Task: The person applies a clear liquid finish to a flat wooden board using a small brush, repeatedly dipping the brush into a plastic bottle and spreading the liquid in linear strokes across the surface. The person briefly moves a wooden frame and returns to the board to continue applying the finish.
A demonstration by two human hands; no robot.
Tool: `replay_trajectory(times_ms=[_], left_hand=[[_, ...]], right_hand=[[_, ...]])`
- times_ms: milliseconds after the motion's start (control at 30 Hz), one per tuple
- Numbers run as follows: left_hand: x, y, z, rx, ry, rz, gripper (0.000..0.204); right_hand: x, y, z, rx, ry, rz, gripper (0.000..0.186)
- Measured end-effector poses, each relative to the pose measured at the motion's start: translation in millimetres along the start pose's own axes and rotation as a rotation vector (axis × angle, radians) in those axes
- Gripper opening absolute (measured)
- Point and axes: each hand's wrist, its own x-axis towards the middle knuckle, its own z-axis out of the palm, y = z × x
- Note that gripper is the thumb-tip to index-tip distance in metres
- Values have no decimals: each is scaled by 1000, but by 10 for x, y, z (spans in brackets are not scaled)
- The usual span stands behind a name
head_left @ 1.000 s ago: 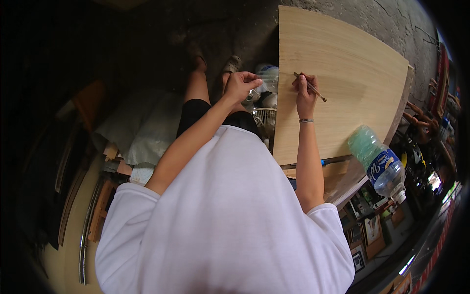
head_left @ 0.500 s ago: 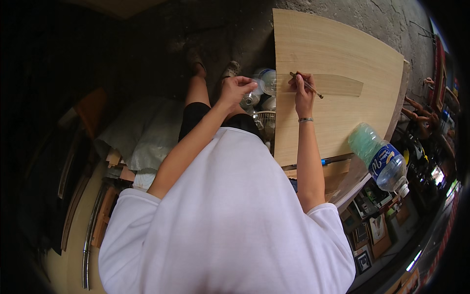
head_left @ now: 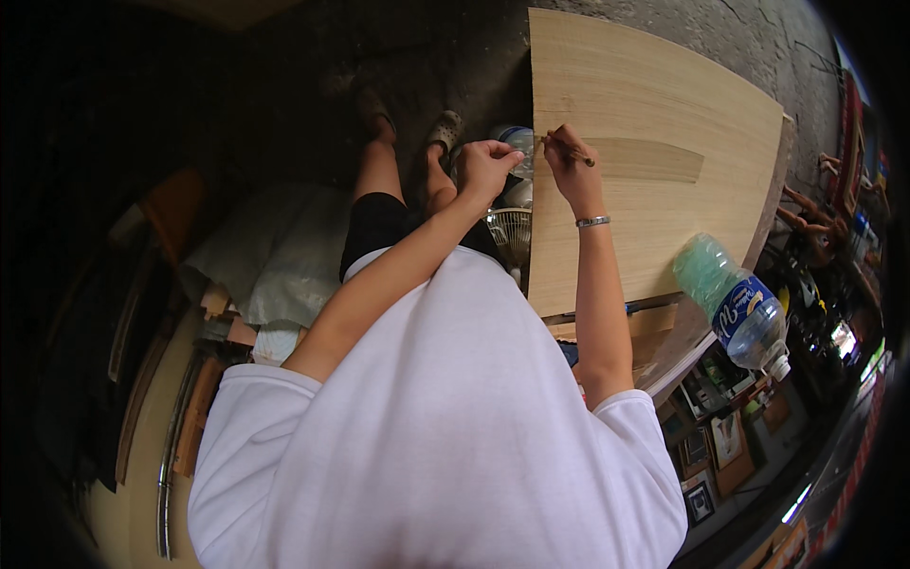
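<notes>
My right hand (head_left: 574, 161) is closed on a slim brown stick-like tool (head_left: 589, 159), near the left edge of a pale plywood board (head_left: 645, 247). A thin translucent strip (head_left: 664, 161) lies across the board beside that hand; its left end is hard to make out. My left hand (head_left: 485, 169) is pinched just left of the board edge, on something clear and thin that I cannot make out, above plastic containers (head_left: 514, 137). A large plastic water bottle (head_left: 751, 327) with a blue label lies at the board's lower right.
My sandalled feet (head_left: 444, 128) are on the dark concrete floor. A white wire fan guard (head_left: 508, 232) is under the board's left edge. Grey sheeting (head_left: 265, 256), wood pieces and metal rails stand at left. Dense clutter and framed pictures (head_left: 730, 441) fill the right.
My left hand has moved right toward the board edge. My right hand has shifted up and left and turned over with the tool. The translucent strip, not visible at first, now shows on the board.
</notes>
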Motion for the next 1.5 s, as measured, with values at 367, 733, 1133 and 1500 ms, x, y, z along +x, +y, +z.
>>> replay_trajectory(times_ms=[367,733,1133,1500], left_hand=[[194,-130,-94,-33,-233,32,25],[215,-416,-423,-181,-280,-1,23],[94,-98,-59,-196,-155,-25,24],[74,-87,44,-38,-98,56,21]], right_hand=[[-356,-149,-12,-24,-143,24,8],[-90,307,-26,648,277,249,12],[-99,87,-65,67,-9,131,8],[41,-61,-97,104,-104,26,10]])
